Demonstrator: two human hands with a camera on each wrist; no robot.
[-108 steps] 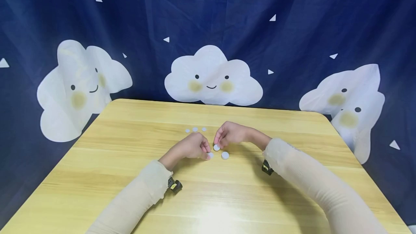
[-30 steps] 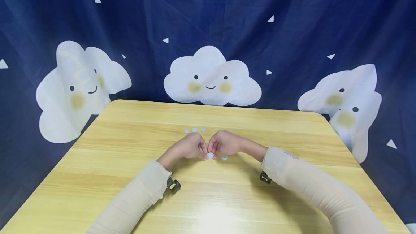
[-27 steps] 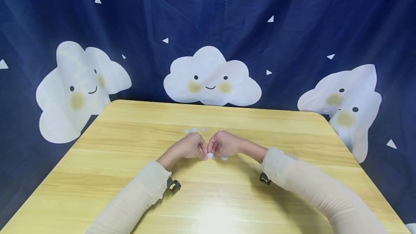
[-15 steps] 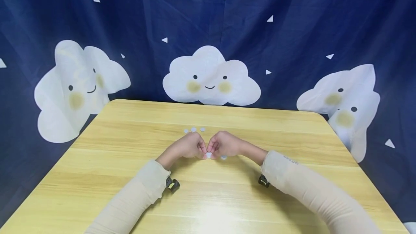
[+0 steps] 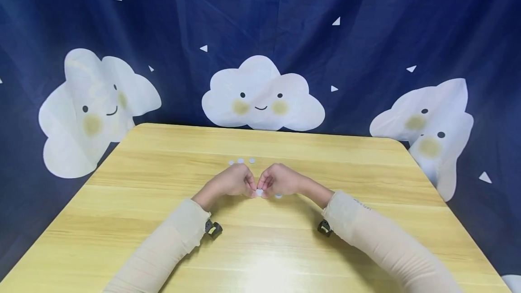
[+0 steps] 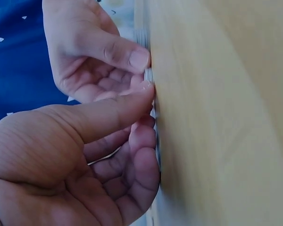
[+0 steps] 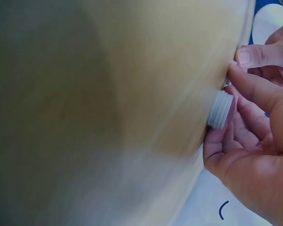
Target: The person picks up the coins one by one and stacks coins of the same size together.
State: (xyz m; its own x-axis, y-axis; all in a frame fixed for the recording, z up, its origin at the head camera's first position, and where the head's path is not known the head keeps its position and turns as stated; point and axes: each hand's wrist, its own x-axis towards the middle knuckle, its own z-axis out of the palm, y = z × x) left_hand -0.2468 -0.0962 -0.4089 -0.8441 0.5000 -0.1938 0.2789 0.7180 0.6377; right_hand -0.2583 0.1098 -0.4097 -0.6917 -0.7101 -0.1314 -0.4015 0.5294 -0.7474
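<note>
Near the middle of the wooden table, my left hand (image 5: 234, 181) and right hand (image 5: 282, 180) meet fingertip to fingertip. Between them sits a small stack of pale, thin, coin-like discs (image 5: 259, 192), which both hands pinch from opposite sides. Layered edges of that stack (image 6: 149, 74) show between the thumbs in the left wrist view; fingers cover most of it. Just right of it, beside my right fingers, stands a second, taller stack of discs (image 7: 220, 109), apart from the pinched one.
Three more pale round pieces lie in a short row beyond my left hand: one left (image 5: 231, 163), one middle (image 5: 240, 161) and one right (image 5: 252, 161). The table (image 5: 163, 148) ends at a blue curtain (image 5: 244, 12) with cloud prints.
Since the oldest frame, my right hand has come left and nearer with a disc it held, joining my left hand at the stack. Over the last second both hands stay nearly still.
</note>
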